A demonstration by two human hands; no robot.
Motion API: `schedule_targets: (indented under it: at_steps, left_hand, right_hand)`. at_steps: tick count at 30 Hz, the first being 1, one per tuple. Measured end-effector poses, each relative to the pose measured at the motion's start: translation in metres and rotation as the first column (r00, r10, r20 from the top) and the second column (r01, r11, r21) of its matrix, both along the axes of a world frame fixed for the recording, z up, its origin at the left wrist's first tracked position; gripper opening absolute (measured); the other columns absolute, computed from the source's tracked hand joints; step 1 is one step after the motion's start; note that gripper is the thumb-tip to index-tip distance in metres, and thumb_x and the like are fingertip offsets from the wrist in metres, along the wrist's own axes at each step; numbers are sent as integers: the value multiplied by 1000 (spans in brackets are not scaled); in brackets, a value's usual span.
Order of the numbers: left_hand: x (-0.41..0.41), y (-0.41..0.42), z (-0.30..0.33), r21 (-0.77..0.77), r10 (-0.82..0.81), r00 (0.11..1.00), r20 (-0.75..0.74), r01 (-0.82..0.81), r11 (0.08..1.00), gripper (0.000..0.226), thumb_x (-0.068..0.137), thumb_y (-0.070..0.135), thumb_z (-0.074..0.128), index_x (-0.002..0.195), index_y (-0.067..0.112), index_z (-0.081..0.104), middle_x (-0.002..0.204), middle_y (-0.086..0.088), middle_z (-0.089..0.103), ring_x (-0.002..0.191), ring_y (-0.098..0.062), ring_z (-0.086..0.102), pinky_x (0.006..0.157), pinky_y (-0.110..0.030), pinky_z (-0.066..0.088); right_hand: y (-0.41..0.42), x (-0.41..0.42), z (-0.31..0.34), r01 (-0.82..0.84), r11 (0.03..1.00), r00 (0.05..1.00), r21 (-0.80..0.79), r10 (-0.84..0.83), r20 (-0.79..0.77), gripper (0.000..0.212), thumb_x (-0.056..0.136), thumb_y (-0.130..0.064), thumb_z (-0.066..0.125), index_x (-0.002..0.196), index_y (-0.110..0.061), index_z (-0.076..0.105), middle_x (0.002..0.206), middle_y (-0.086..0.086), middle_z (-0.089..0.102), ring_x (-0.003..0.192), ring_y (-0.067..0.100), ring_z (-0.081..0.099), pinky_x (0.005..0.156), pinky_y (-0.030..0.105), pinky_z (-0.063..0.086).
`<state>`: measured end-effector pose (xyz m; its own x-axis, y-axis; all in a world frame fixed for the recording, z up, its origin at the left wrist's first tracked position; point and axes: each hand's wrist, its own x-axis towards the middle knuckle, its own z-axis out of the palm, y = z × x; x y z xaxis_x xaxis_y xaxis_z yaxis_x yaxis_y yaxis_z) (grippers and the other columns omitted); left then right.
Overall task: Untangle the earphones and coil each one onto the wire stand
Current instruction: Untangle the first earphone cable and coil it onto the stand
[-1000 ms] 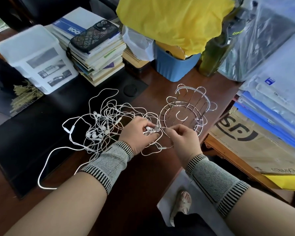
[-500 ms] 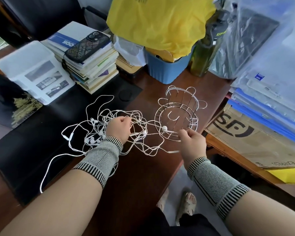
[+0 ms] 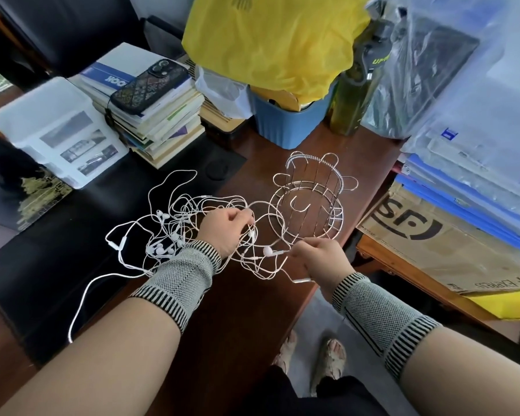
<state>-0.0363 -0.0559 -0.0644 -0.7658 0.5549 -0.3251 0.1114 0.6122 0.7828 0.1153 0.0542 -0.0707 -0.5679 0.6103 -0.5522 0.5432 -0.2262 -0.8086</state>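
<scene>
A tangle of white earphones (image 3: 174,232) lies on the dark desk, with several earbuds bunched at its left side. My left hand (image 3: 225,228) grips cords in the middle of the tangle. My right hand (image 3: 320,255) pinches one cord just behind an earbud (image 3: 267,251), held a little apart from the bunch. The silver wire stand (image 3: 308,199) sits upright just beyond my right hand, near the desk's right edge, with no cord coiled on it.
A stack of books (image 3: 150,115) with a phone (image 3: 149,85) on top stands at the back left, beside a white plastic box (image 3: 57,130). A blue bin (image 3: 288,121) with a yellow bag, a green bottle (image 3: 351,94) and piled folders (image 3: 478,163) crowd the back and right.
My hands have drawn apart: the right one pulled an earbud and its cord toward me and to the right, while the left one kept hold of the tangle.
</scene>
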Motion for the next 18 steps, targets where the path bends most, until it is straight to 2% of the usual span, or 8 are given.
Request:
schedule_targets:
  at_steps: [2, 4, 6, 8, 10, 12, 15, 18]
  left_hand:
    - [-5, -3, -5, -73, 58, 998, -34, -60, 995, 31, 98, 33, 51, 77, 19, 70, 37, 10, 34, 37, -8, 29, 47, -25, 30]
    - [-11, -6, -10, -174, 97, 993, -68, -108, 979, 29, 98, 30, 50, 76, 17, 65, 40, 10, 40, 39, -10, 32, 46, -24, 30]
    - [-12, -7, -9, -247, 136, 981, -135, -167, 955, 20, 97, 32, 51, 96, 17, 64, 66, 6, 55, 51, -9, 44, 50, -23, 34]
    - [-8, -7, -5, -255, 145, 960, -239, -206, 945, 31, 95, 34, 54, 121, 17, 56, 97, 3, 57, 68, -8, 51, 58, -24, 37]
    - [1, -4, 2, -180, 43, 932, -361, -115, 977, 28, 93, 30, 58, 119, 20, 56, 109, 3, 53, 74, -8, 51, 64, -23, 39]
    - [10, 1, 7, -164, -172, 913, -370, 119, 979, 13, 89, 27, 62, 102, 25, 62, 104, 7, 57, 75, -8, 55, 69, -24, 43]
    - [23, 6, 4, -388, -551, 814, -181, 456, 801, 12, 82, 39, 68, 91, 32, 63, 100, 13, 61, 88, -7, 57, 82, -26, 47]
    - [30, 8, -9, -576, -695, 708, -126, 519, 632, 26, 80, 45, 69, 99, 28, 64, 105, 10, 63, 101, -12, 55, 90, -30, 46]
  right_hand:
    - [2, 3, 4, 30, 997, 999, -72, -32, -27, 26, 80, -3, 53, 54, -6, 54, 40, -4, 37, 40, 13, 32, 42, 20, 27]
    - [6, 6, 7, 122, 975, 988, -184, -137, -74, 24, 81, 0, 45, 58, -7, 44, 46, 1, 35, 42, 16, 32, 44, 21, 26]
    - [9, 8, 8, 228, 923, 956, -310, -272, -108, 23, 81, 1, 42, 62, -10, 40, 50, 3, 33, 42, 17, 34, 46, 25, 27]
    - [11, 8, 10, 290, 871, 921, -397, -366, -130, 23, 81, 0, 41, 62, -12, 37, 53, 3, 29, 41, 15, 31, 44, 26, 26]
    - [11, 7, 12, 323, 825, 892, -463, -429, -144, 23, 81, -3, 40, 61, -13, 37, 53, 1, 26, 40, 14, 28, 44, 25, 25]
    - [12, 6, 14, 342, 792, 871, -506, -469, -146, 16, 82, -7, 41, 67, -11, 44, 52, -1, 27, 40, 12, 26, 46, 24, 24]
    - [13, 5, 17, 345, 771, 854, -535, -495, -162, 18, 81, -10, 41, 66, -9, 51, 55, -1, 32, 39, 10, 24, 42, 20, 23]
    - [15, 6, 20, 354, 775, 836, -523, -513, -194, 23, 83, -11, 41, 60, -14, 41, 52, -1, 31, 37, 10, 21, 41, 20, 20]
